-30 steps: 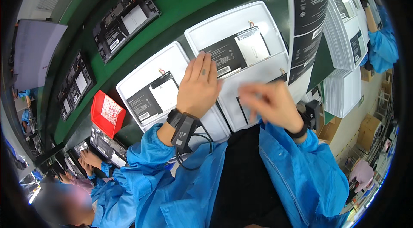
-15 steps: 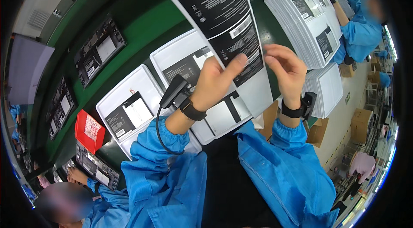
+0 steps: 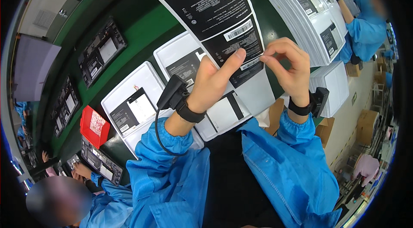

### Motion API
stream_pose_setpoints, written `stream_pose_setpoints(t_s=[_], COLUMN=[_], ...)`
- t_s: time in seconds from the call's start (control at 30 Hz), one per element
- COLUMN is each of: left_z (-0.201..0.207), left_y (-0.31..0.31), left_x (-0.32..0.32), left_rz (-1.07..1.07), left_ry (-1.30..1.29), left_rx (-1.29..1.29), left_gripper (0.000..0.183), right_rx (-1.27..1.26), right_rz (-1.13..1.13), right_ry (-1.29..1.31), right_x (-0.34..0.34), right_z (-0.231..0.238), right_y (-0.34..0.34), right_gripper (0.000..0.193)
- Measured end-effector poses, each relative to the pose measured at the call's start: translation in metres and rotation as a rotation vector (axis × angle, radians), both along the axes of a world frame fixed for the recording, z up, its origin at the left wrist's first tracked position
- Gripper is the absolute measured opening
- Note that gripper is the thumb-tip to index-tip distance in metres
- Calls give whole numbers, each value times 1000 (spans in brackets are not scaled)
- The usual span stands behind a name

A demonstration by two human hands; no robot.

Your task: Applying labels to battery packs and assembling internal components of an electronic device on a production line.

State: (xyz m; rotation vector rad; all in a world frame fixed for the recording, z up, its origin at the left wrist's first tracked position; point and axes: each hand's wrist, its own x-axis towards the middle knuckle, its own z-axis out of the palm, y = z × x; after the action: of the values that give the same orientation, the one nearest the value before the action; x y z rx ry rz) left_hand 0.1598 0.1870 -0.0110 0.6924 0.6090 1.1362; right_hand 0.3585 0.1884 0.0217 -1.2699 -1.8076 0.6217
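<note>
A long strip of black printed labels [image 3: 215, 11] on white backing hangs across the upper middle, over the workbench. My left hand [image 3: 211, 82] grips its lower part, thumb pressed flat on top and the fingers hidden beneath. At the strip's right edge, my right hand [image 3: 290, 67] pinches the margin of the lowest label between thumb and forefinger. Below the strip lies a white tray [image 3: 174, 47] with flat black-and-silver battery packs [image 3: 226, 114], partly covered by my left hand and the strip. A second white tray [image 3: 144, 73] to the left holds another black-and-white battery pack [image 3: 133, 112].
Tall stacked white trays [image 3: 286, 19] stand at the right, with a lower stack [image 3: 333, 86] nearer. A red bin [image 3: 88, 131] sits at the left. Opened device casings [image 3: 103, 52] lie on the green bench. Co-workers sit at left [image 3: 107, 206] and far right [image 3: 368, 34]. Cardboard boxes [image 3: 367, 127] stand beyond.
My right thumb and forefinger have closed together at the label's edge. The strip has tilted slightly, its upper end leaning further left. The whole view has shifted a little.
</note>
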Motion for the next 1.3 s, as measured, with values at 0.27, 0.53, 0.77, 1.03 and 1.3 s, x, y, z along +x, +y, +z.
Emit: stream_pose_setpoints(t_s=[0.27,0.53,0.77,1.03,1.3], left_z=[-20,-32,-21,-28,-39], left_y=[13,-118,-150,-149,-150], left_x=[-7,-28,-57,-60,-80], left_rz=[241,186,-51,-496,36], left_ry=[225,76,500,890,1375], left_rx=[-105,123,-432,3,465], left_gripper=[42,64,19,20,37], right_rx=[377,-590,-557,-371,-923], right_rz=[-49,-68,141,567,-80], right_ry=[427,953,-23,-216,302], right_x=[6,-37,1,-5,-10], right_z=[7,-15,-24,-51,-83], right_y=[-44,-114,-111,-108,-114], right_gripper=[11,6,40,15,16])
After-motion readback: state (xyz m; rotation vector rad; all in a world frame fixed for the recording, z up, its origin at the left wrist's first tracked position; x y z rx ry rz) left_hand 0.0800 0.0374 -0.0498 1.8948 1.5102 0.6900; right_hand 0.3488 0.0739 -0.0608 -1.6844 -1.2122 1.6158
